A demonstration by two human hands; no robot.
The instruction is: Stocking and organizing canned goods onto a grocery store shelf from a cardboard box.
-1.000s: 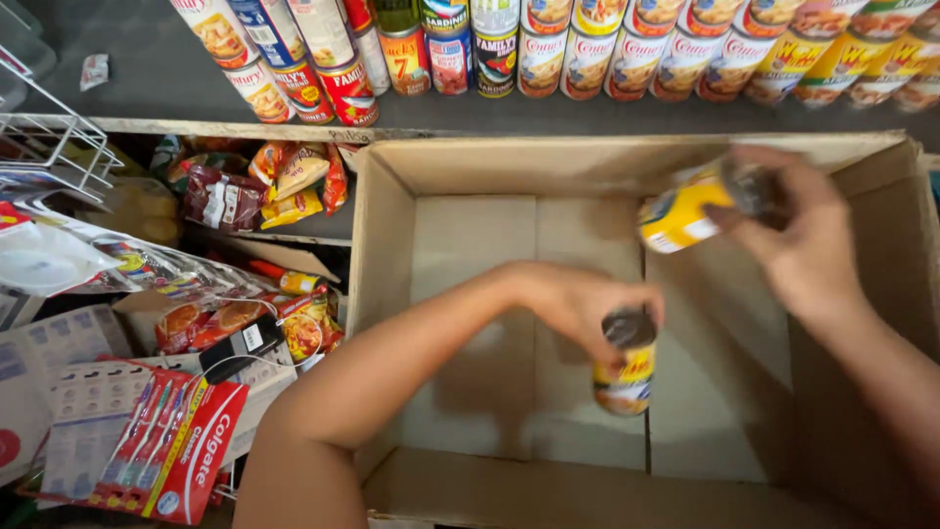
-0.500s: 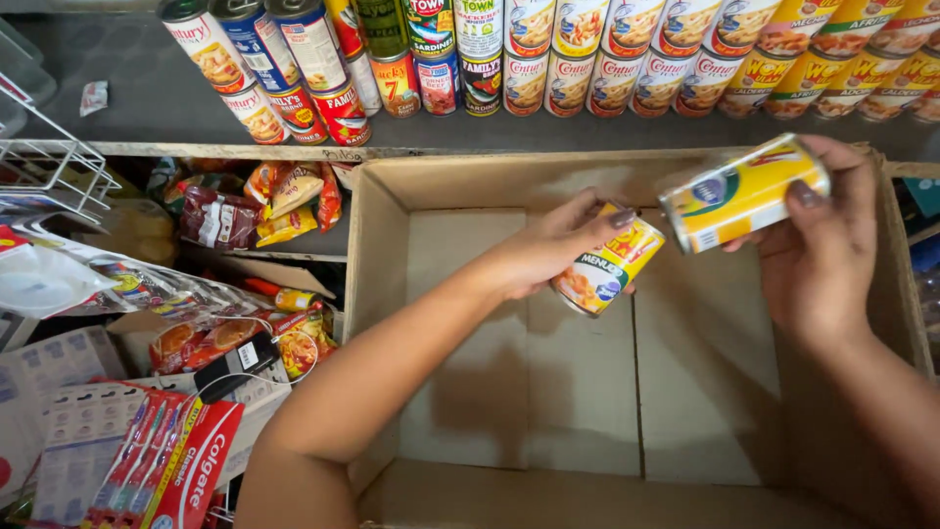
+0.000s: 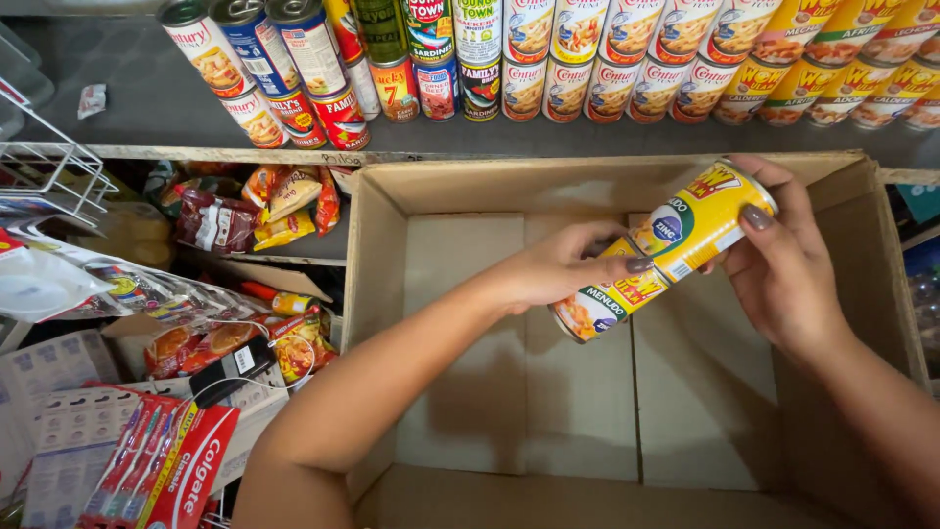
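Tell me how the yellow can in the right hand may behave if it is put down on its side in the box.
The can is round, so it would probably roll on the flat box floor. It looks rigid, likely metal.

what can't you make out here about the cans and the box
Head view only:
- Lower can: its top end is hidden by the left hand.
- Upper can: its far side is covered by the right hand.
- Whether the two cans touch end to end: the fingers cover the joint.
- Box: near wall is cut off by the bottom edge.
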